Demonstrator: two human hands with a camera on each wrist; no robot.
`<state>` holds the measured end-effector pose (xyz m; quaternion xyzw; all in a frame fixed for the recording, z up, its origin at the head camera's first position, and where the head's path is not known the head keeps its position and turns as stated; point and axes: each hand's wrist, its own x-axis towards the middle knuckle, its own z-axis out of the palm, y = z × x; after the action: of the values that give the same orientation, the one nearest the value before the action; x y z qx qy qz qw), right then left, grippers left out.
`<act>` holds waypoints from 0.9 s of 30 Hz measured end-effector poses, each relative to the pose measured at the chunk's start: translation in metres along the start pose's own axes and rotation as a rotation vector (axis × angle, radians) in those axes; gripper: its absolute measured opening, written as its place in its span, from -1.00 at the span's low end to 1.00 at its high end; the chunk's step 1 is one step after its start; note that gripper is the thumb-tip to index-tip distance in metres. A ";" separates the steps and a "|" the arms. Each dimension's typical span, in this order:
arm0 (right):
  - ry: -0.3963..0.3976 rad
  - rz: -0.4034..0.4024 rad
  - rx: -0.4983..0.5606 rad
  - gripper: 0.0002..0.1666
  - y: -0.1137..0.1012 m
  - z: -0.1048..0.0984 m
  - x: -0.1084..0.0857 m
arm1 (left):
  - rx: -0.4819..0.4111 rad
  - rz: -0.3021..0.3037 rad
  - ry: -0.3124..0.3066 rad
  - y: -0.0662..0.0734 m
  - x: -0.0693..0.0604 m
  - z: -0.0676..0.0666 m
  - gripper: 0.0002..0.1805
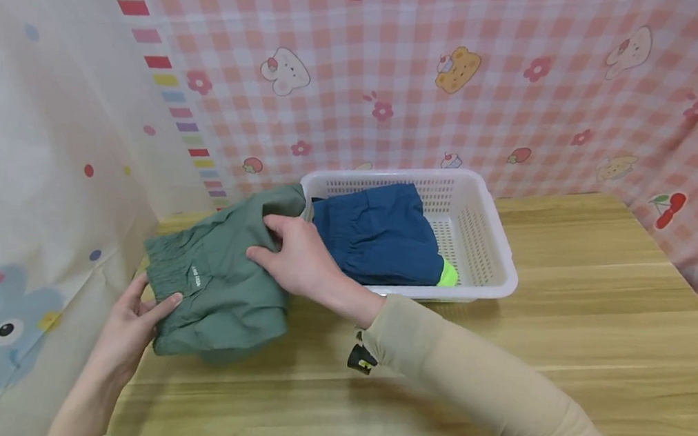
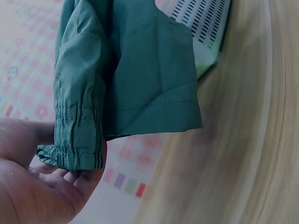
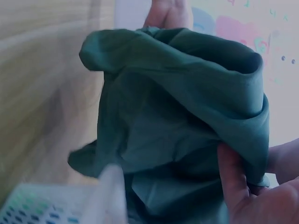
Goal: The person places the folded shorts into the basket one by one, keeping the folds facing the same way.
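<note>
Green shorts (image 1: 238, 274) with an elastic waistband and small white lettering are held up left of a white plastic basket (image 1: 508, 277). My left hand (image 1: 134, 324) grips them at the gathered waistband (image 2: 79, 158), thumb on the near face. The right hand (image 1: 304, 259) pinches the cloth at the leg end, close to the basket's left wall; in the right wrist view its thumb (image 3: 231, 175) presses on the folded fabric. Inside the basket, folded dark blue shorts (image 1: 379, 227) fill the left and middle. A neon green piece (image 1: 448, 274) shows from under them.
The basket stands at the back of a wood-grain table (image 1: 577, 321), near a pink checked cloth (image 1: 363, 60) hung behind. A pale printed curtain (image 1: 37, 149) borders the left side. A small black object (image 1: 363, 359) hangs by the right cuff.
</note>
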<state>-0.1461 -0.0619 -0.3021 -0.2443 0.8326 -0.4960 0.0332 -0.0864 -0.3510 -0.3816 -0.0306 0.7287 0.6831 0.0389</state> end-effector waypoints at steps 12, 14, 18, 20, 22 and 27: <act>-0.038 0.048 -0.059 -0.86 0.001 -0.043 0.013 | -0.015 0.025 0.046 0.025 0.016 0.034 -0.50; -0.040 0.055 -0.056 -0.86 0.003 -0.051 0.015 | -0.009 0.029 0.050 0.029 0.020 0.040 -0.50; -0.046 0.086 -0.026 -0.82 0.008 -0.065 0.019 | 0.016 0.030 0.069 0.037 0.030 0.053 -0.47; -0.041 0.098 -0.016 -0.82 0.011 -0.072 0.021 | 0.021 0.027 0.077 0.040 0.034 0.059 -0.44; -0.029 0.106 -0.008 -0.83 0.015 -0.078 0.023 | 0.033 0.020 0.087 0.043 0.039 0.065 -0.42; -0.001 0.112 0.036 -0.84 0.025 -0.093 0.024 | 0.067 0.008 0.095 0.050 0.049 0.079 -0.37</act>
<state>-0.2042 0.0124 -0.2713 -0.1970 0.8359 -0.5081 0.0657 -0.1386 -0.2689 -0.3417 -0.0588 0.7522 0.6563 0.0025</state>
